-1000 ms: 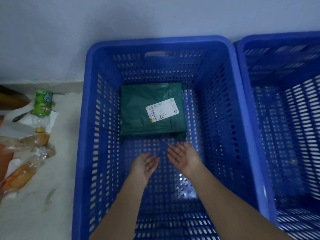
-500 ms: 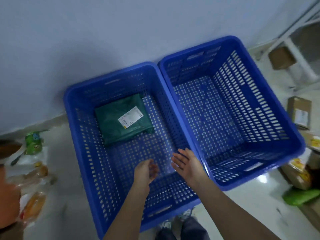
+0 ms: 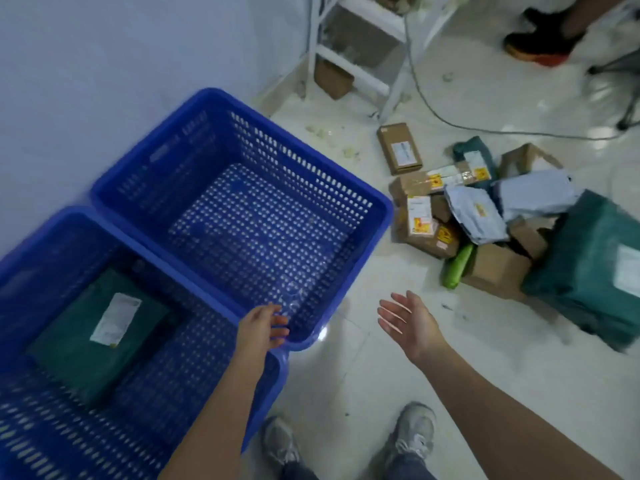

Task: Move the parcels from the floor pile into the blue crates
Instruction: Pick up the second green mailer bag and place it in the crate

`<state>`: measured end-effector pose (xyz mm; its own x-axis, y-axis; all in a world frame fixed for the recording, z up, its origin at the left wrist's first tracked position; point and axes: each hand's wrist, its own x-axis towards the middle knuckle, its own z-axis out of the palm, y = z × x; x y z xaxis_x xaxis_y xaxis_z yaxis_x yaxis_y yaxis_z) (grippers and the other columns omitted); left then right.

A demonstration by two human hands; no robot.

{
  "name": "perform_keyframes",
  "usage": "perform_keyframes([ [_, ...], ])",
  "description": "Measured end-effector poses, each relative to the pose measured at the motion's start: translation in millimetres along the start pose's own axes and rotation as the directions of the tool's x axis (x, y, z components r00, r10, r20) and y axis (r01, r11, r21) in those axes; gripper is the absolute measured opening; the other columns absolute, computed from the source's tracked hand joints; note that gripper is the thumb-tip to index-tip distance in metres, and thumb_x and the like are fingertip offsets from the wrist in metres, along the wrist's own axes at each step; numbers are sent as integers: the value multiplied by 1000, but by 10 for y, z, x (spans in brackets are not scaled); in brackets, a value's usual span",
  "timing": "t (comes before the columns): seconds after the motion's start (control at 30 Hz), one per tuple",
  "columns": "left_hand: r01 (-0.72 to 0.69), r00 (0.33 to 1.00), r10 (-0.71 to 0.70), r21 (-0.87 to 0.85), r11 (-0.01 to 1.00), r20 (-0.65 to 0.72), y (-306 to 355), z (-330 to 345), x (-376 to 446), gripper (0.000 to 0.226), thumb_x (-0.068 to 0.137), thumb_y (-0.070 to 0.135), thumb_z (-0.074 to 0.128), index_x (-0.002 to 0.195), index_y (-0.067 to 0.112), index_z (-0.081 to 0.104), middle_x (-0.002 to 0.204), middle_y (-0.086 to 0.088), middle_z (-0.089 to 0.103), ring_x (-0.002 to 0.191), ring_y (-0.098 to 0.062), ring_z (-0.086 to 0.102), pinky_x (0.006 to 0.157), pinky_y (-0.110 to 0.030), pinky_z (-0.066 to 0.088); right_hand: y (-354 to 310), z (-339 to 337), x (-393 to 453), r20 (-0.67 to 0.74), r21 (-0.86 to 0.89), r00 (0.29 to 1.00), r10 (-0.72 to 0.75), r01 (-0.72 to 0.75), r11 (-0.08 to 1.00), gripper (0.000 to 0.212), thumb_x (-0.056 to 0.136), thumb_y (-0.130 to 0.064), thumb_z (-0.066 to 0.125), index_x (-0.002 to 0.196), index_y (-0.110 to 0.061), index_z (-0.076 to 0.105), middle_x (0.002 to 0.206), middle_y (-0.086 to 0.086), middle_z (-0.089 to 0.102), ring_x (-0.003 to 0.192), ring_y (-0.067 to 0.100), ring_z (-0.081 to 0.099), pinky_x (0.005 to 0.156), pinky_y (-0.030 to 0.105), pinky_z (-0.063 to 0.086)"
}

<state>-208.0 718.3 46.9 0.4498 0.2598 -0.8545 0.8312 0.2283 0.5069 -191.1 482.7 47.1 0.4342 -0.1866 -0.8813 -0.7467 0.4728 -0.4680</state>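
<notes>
Two blue crates stand side by side against the wall. The left crate (image 3: 194, 258) holds one flat green parcel (image 3: 86, 334) with a white label. The right crate (image 3: 377, 206) holds nothing. My left hand (image 3: 263, 325) hovers with relaxed fingers over the near corner where the crates meet, holding nothing. My right hand (image 3: 408, 323) is out over the bare floor, palm up, fingers spread. The floor pile (image 3: 485, 216) lies to the right: brown boxes, grey mailers, a large green bag (image 3: 595, 265) and a small green roll (image 3: 457, 266).
A single brown box (image 3: 400, 147) lies apart from the pile. A white shelf frame (image 3: 367, 46) and a grey cable (image 3: 450, 119) are beyond it. Another person's shoes (image 3: 540, 43) stand at the top right. My own shoes (image 3: 412, 431) are at the bottom.
The view has swung right from the left crate to the floor pile. Both hands have come out of the left crate; the right one now reaches over the floor.
</notes>
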Motion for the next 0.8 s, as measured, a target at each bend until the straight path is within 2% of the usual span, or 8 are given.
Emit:
perform_keyframes([
  [0.1,4,997,-15,144,990,77,0,710,-62,16,96,15,47,98,3,58,72,-11,59,56,-20,51,48,-26,42,-296,-531,107,-13,60,1000,-6,6,998,32,101,-34,36,109,-8,53,95,10,65,84,21,62,70,32,51],
  [0.23,11,985,-64,311,950,159,-76,1748,-244,20,98,18,45,102,4,58,76,-10,61,61,-21,55,54,-28,44,-677,-1299,170,-39,157,999,6,0,988,33,101,-34,35,112,-8,52,91,9,64,81,21,62,69,31,51],
  [0.37,-21,965,-98,441,897,245,-150,2781,-539,23,98,20,44,105,3,59,80,-11,62,67,-23,58,58,-29,47,-1099,-2188,193,-131,259,991,19,16,966,32,100,-34,37,111,-8,52,87,9,63,79,22,62,72,32,52],
  [0.6,-67,936,-140,555,829,323,-181,4452,-978,24,98,21,44,103,3,57,79,-11,61,67,-23,58,61,-30,48,-1772,-3645,309,-287,292,958,-12,99,951,32,100,-32,37,115,-8,51,98,11,63,95,26,61,83,36,51],
  [0.8,-117,911,-183,659,743,368,-308,5400,-994,22,97,22,45,102,5,57,78,-11,61,65,-21,58,60,-30,49,-2020,-4428,549,-361,319,933,8,115,941,34,100,-32,37,118,-7,51,106,13,61,98,26,60,86,36,50],
])
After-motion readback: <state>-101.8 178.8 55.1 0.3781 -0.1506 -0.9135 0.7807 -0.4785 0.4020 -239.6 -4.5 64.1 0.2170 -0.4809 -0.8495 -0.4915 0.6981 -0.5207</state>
